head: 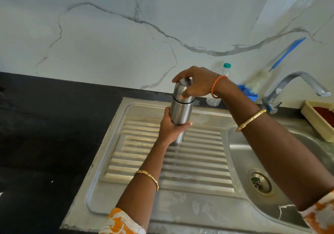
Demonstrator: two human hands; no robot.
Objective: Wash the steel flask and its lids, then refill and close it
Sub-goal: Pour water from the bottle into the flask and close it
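A steel flask [180,112] stands upright on the ribbed steel drainboard [180,161] of the sink. My left hand [170,127] grips its lower body from the left, fingers wrapped round it. My right hand [195,84] comes from the right and grips the steel outer lid [180,91] on top, thumb on the front and fingers over the cap. A dark seam ring marks where the lid meets the body. No other lid shows.
The sink basin [240,154] with its drain [260,182] lies to the right, under a steel tap [296,85]. Behind stand a clear plastic bottle [224,73], a blue tub [250,93] holding a blue-handled brush [287,53], and a cream tray [321,118]. Black counter [45,125] spreads left.
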